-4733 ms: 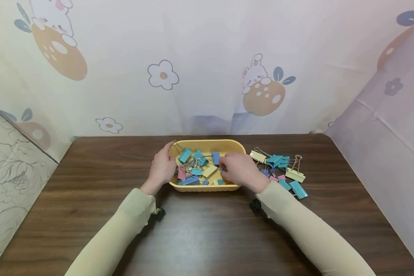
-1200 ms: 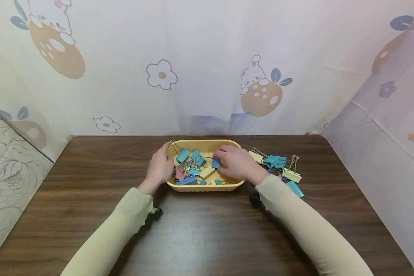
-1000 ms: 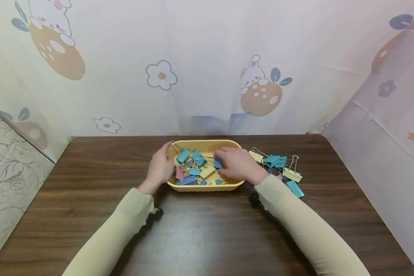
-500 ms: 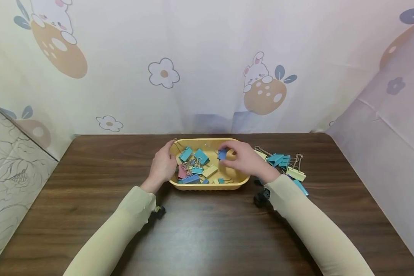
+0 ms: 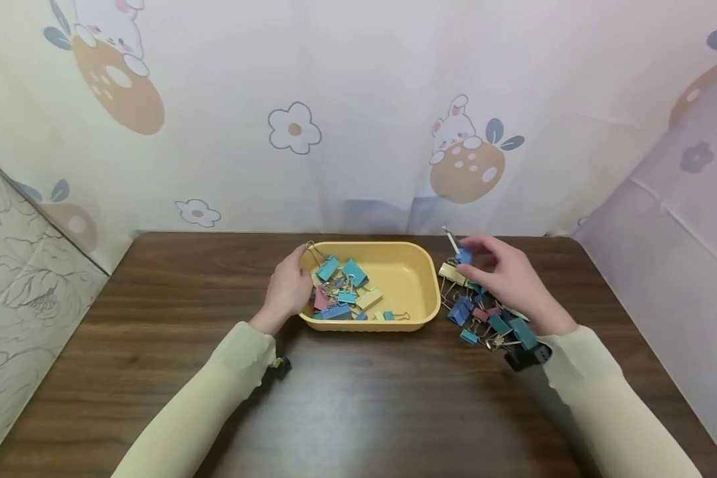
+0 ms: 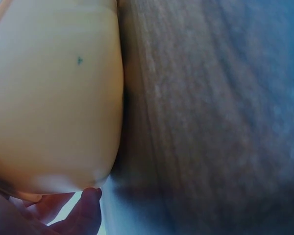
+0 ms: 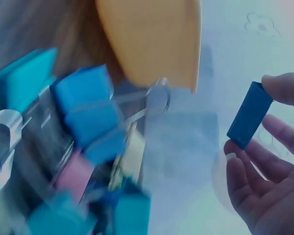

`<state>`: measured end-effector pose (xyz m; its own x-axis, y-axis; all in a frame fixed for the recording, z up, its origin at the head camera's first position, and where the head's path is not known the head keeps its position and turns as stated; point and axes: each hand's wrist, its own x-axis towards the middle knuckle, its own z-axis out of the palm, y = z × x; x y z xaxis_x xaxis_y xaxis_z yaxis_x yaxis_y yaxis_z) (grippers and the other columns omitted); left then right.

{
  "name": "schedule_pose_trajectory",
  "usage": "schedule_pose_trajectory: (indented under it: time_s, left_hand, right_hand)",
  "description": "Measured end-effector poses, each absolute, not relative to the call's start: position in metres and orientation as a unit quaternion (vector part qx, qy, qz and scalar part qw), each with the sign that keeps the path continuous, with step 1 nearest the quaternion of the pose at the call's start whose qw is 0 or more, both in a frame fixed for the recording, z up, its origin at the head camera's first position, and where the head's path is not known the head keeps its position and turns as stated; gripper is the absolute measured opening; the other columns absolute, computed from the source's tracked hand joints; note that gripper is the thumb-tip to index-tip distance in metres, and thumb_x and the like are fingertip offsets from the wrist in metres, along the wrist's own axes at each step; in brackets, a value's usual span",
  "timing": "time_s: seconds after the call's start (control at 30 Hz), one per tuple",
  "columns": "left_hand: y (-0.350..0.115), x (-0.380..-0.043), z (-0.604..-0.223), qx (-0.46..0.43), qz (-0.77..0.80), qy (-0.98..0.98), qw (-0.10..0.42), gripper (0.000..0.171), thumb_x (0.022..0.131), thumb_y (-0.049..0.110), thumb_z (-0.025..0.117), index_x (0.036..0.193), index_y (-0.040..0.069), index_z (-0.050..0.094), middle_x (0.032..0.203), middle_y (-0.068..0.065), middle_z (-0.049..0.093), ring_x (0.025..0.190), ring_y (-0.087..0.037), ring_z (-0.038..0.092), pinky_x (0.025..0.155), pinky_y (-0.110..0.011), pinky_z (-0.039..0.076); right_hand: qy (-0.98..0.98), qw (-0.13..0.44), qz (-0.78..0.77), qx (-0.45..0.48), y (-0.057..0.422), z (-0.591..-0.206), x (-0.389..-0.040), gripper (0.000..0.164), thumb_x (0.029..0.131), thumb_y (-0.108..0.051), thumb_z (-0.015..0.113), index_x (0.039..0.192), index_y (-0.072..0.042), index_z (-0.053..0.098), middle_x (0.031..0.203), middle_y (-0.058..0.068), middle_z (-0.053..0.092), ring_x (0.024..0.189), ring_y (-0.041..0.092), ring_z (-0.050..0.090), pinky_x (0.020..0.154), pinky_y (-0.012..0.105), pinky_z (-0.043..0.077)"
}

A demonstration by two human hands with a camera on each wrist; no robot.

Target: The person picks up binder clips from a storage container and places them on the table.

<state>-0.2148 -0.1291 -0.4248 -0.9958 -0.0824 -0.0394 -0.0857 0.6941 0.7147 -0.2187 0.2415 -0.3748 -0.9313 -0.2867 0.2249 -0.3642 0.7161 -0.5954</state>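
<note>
A yellow plastic tray [image 5: 403, 282] stands on the table with teal, blue, pink and yellow binder clips heaped in its left half. My left hand [image 5: 289, 285] grips the tray's left end; the left wrist view shows its fingers [image 6: 88, 213] against the outer wall [image 6: 54, 103]. Between thumb and fingertips, my right hand [image 5: 508, 275] pinches a blue binder clip [image 5: 463, 256], its wire handle pointing up. The right wrist view shows this blue clip [image 7: 250, 115] held off the surface. Below it lies a loose pile of binder clips, with a blue clip [image 5: 461, 310] near its left side.
The wooden table [image 5: 364, 398] reaches back to a patterned curtain [image 5: 364, 133]. A small teal clip [image 5: 469, 336] lies at the pile's front edge, close to the tray's right end. The right wrist's camera [image 5: 528, 356] sits at the pile's front right.
My right hand has lifted the blue binder clip out of the tray and carried it right, over the pile. My left hand stays on the tray's left end.
</note>
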Motion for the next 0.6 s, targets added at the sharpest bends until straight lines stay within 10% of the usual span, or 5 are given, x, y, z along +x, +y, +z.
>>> schedule_pose_trajectory:
  time_s: [0.6]
  left_hand:
    - [-0.130,-0.216,-0.426,-0.041,0.382,0.923,-0.009,0.051,0.095,0.013,0.039,0.146,0.016,0.032,0.144,-0.007,0.041,0.101,-0.024,0.052,0.085,-0.042,0.043]
  right_hand:
    - [-0.963,0.033,0.168,0.208,0.295,-0.410,-0.182,0.042,0.078,-0.029,0.075,0.112,-0.009,0.062,0.105,0.007,0.062,0.088,0.025,0.053,0.074,0.046,0.044]
